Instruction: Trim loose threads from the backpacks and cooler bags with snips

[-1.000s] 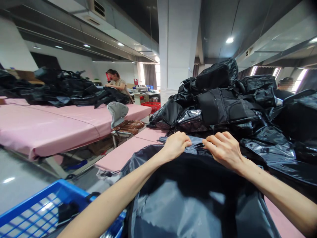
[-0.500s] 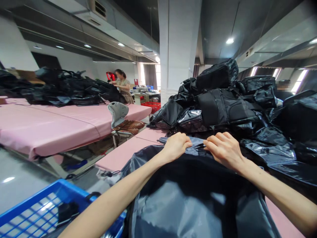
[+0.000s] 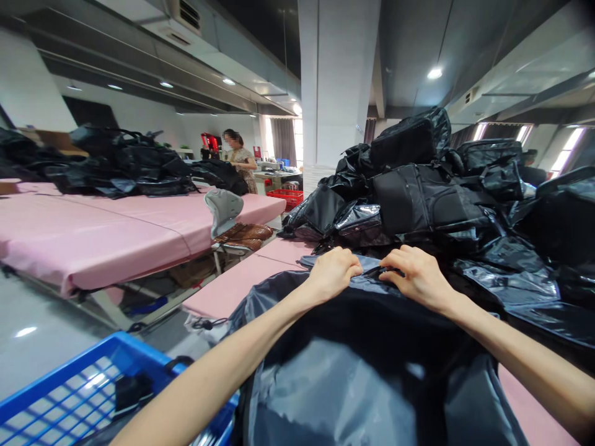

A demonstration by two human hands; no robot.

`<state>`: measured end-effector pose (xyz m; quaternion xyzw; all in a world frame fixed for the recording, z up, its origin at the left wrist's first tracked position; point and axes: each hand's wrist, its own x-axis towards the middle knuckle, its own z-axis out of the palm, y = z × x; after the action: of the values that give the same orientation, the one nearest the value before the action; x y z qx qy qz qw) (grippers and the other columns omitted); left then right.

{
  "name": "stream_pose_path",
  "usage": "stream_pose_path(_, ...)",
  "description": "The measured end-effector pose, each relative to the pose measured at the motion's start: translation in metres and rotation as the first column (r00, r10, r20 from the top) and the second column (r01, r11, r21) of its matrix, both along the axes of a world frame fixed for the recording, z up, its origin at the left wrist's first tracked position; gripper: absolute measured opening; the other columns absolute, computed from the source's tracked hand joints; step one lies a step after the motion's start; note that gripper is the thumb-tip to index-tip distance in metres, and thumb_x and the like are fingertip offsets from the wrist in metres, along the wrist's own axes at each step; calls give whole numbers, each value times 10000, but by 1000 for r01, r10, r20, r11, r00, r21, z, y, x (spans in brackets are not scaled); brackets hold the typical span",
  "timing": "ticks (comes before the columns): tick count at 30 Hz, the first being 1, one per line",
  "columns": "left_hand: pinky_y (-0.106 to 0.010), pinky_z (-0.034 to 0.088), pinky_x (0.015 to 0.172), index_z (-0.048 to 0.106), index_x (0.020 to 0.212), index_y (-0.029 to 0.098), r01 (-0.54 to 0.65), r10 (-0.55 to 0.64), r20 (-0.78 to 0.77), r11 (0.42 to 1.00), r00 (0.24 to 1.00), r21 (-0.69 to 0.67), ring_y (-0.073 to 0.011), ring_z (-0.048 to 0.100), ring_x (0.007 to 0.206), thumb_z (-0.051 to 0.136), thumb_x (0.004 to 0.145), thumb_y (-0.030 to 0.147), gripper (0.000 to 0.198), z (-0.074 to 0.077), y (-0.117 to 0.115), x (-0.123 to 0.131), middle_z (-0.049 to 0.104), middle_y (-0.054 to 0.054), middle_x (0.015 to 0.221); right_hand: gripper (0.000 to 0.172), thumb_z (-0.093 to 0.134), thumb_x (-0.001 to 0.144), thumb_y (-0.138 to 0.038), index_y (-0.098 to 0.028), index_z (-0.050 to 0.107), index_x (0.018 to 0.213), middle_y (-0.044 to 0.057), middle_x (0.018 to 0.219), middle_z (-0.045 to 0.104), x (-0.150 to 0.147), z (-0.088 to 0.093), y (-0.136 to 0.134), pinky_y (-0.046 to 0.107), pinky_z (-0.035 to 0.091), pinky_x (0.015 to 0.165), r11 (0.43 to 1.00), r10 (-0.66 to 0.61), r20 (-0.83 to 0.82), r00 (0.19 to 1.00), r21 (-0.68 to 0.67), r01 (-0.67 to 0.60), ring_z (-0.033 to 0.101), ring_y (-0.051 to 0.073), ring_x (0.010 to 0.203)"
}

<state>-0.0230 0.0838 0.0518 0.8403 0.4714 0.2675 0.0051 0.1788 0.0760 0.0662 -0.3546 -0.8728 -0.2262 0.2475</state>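
Note:
A large black bag [image 3: 334, 384] with a shiny grey lining lies spread before me, its inside facing up. At its far edge my left hand [image 3: 332, 272] is closed, fingers pinching the grey-black fabric. Just to the right, my right hand [image 3: 413, 272] pinches a dark strip of the same edge between thumb and fingers. A short stretch of grey fabric shows between the two hands. What exactly lies under the fingertips is partly hidden.
A tall heap of black bags [image 3: 409, 198] rises beyond my hands. To the left are a blue plastic basket [image 3: 121, 347] holding dark pieces, a grey chair [image 3: 223, 207] and a pink-covered table [image 3: 116, 229] with more bags. A person [image 3: 242, 161] stands behind it.
My right hand has shifted slightly left and turned, its thumb now showing against the bag's edge. My left hand keeps its grip. The person at the back has straightened up.

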Motion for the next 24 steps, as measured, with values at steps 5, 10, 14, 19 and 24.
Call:
stream_pose_path(5,-273,414,762,670,801,184,58,-58,18,998,998,-14,-166,553,810,475,836,242,207,0,4,-2,643,-28,833,91,584,803,-261,-199,630,756,4,703,629,2,0,-1,262,336,631,999,-17,8,1000,38,17,509,140,675)
stream_pose_path(10,-236,422,746,678,840,212,242,-239,78,970,968,-33,-145,571,795,586,775,299,142,2,10,-2,653,2,826,68,601,788,-269,-213,632,810,-3,751,643,26,2,-6,244,363,626,998,-39,-169,985,-45,32,530,134,679)
stream_pose_path(14,-225,422,700,677,780,202,276,-275,95,961,957,0,-129,568,736,644,732,261,82,4,9,4,632,8,786,105,567,818,-281,-197,630,815,15,738,642,36,0,-15,256,347,621,999,-25,-76,997,45,28,520,137,669)
stream_pose_path(19,-230,404,687,664,766,182,286,-299,62,944,952,166,-132,544,772,641,750,251,74,2,2,3,594,-12,796,126,539,837,-271,-194,633,803,19,701,634,33,-4,-18,273,307,615,980,-29,41,999,199,21,496,136,653)
stream_pose_path(24,-259,373,657,664,802,194,299,-246,-204,910,947,289,-143,500,745,518,840,320,197,1,-5,4,577,-28,789,111,558,827,-274,-200,641,829,11,698,627,33,-5,-16,283,289,626,966,-56,81,995,255,33,478,138,661)
